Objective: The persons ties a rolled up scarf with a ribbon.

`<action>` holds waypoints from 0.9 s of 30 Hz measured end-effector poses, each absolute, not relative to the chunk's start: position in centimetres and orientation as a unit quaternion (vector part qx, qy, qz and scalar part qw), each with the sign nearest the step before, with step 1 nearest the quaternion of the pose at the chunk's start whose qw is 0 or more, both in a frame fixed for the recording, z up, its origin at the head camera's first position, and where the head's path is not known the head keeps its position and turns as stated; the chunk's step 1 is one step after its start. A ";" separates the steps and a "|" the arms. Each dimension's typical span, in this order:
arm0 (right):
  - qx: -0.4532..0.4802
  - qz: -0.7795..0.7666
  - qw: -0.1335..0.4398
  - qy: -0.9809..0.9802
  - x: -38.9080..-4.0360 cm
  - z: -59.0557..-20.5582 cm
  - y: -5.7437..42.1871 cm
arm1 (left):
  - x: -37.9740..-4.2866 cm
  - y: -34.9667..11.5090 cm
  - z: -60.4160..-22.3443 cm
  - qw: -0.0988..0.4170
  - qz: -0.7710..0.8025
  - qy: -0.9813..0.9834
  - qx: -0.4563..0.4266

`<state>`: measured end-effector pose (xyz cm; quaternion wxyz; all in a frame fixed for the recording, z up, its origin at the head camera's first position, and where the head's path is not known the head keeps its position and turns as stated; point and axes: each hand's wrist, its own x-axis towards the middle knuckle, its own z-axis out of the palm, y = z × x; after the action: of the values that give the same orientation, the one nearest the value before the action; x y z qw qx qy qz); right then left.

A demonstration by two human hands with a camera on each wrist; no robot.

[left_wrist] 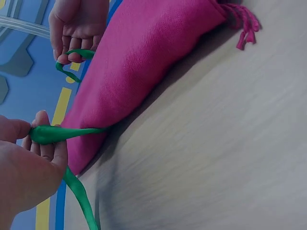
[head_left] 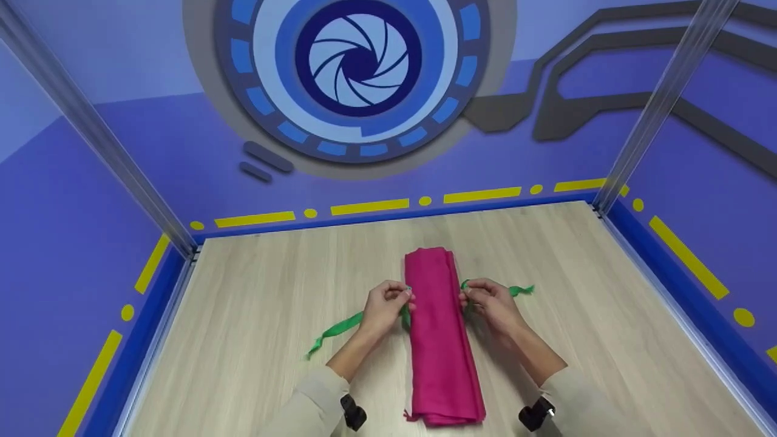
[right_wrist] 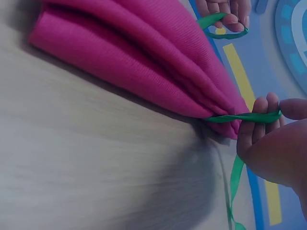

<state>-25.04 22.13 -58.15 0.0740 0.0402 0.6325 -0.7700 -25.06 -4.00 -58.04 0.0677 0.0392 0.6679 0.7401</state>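
Note:
A pink fringed scarf (head_left: 438, 346), folded into a long thick roll, lies lengthwise on the wooden table. A green ribbon (head_left: 339, 327) runs beneath it and comes out on both sides. On the left side, my left hand (head_left: 383, 308) pinches the ribbon between thumb and fingers, close against the scarf. Opposite it, my right hand (head_left: 495, 305) pinches the other length of ribbon (right_wrist: 225, 118), pulled taut from under the roll. Loose ribbon tails (left_wrist: 80, 194) hang past both hands. In the left wrist view a tassel (left_wrist: 245, 29) shows at the scarf's end.
The pale wooden table (head_left: 261, 291) is enclosed by a blue printed back wall (head_left: 152, 145) and side walls. Metal posts (head_left: 115, 139) stand at its back corners. Small black devices (head_left: 353, 413) sit on both wrists over light sleeves (head_left: 309, 403).

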 end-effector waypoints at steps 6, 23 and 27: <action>0.039 -0.771 0.073 0.632 -25.2 -57.8 21.7 | -25.4 -3.4 -57.8 0.063 0.735 0.674 0.042; 0.014 -0.762 0.054 0.645 -25.8 -56.9 20.6 | -25.6 -1.9 -57.2 0.059 0.715 0.695 0.053; 0.007 -0.760 0.048 0.648 -25.9 -56.7 20.3 | -25.6 -1.6 -56.9 0.067 0.711 0.698 0.054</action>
<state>-25.93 20.29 -56.67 0.0482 0.0074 0.6480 -0.7601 -25.64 -1.56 -56.93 0.0673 0.0545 0.6977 0.7112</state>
